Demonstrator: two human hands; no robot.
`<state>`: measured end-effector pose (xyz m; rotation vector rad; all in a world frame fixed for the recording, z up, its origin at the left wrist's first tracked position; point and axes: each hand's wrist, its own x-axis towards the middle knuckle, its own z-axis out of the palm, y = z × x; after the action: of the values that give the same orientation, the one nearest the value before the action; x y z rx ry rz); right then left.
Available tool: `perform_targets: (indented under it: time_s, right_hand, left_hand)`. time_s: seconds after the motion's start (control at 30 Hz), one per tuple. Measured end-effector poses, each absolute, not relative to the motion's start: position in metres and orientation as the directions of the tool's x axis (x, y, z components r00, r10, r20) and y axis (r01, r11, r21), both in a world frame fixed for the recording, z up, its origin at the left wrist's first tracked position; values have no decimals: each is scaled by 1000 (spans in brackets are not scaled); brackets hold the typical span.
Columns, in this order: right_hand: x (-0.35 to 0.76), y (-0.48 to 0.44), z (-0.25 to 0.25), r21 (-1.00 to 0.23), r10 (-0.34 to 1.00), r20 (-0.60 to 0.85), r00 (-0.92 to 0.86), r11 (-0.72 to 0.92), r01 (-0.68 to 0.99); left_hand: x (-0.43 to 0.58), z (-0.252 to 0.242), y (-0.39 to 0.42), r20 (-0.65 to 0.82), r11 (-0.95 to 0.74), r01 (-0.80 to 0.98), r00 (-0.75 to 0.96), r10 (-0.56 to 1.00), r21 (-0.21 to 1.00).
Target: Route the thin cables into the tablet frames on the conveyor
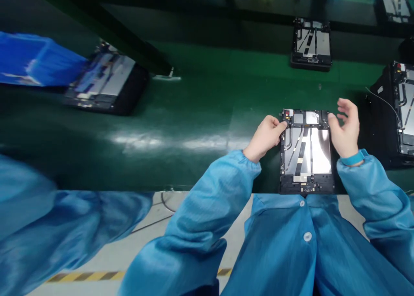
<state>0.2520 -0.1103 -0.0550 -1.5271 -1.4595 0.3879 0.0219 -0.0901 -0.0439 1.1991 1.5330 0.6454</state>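
An opened tablet housing (305,151) lies on the green belt in front of me, with a black frame, silver metal plates and dark strips across them. My left hand (265,136) grips its upper left corner between fingers and thumb. My right hand (346,128) is raised at the upper right edge, fingers spread and holding nothing, with the thumb close to the frame. A blue wristband (352,159) circles my right wrist. Blue sleeves cover both forearms.
Further tablet housings (311,44) sit on the green conveyor belt (194,102), one (406,110) close on my right. Another (105,78) lies at the left beside a blue bin (35,59). A co-worker's blue sleeve (64,218) fills the lower left, above a grey floor.
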Motion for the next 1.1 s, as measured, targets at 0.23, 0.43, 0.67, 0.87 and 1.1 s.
perform_targets:
  time_s: [0.23,0.43,0.67,0.87,1.1]
  right_hand:
    - [275,-116,-83,-974,944,-10,330,-83,210]
    - [244,-107,-68,-987,982,-58,181,-83,137]
    - [223,-88,-74,-952,997,75,-4,73,297]
    - [213,-91,-87,-901,982,190,-8,177,395]
    - [208,-97,-91,-871,966,254,-47,249,423]
  left_hand:
    - [14,-46,-133,-149,4,696,148,978,718]
    - [-11,-41,-117,-214,193,234,66,975,953]
    - [-159,-14,-55,-392,474,425,-269,880,771]
    - [-169,8,8,75,304,859,-365,928,413]
    - [-7,-25,115,-86,230,804,-219,972,548]
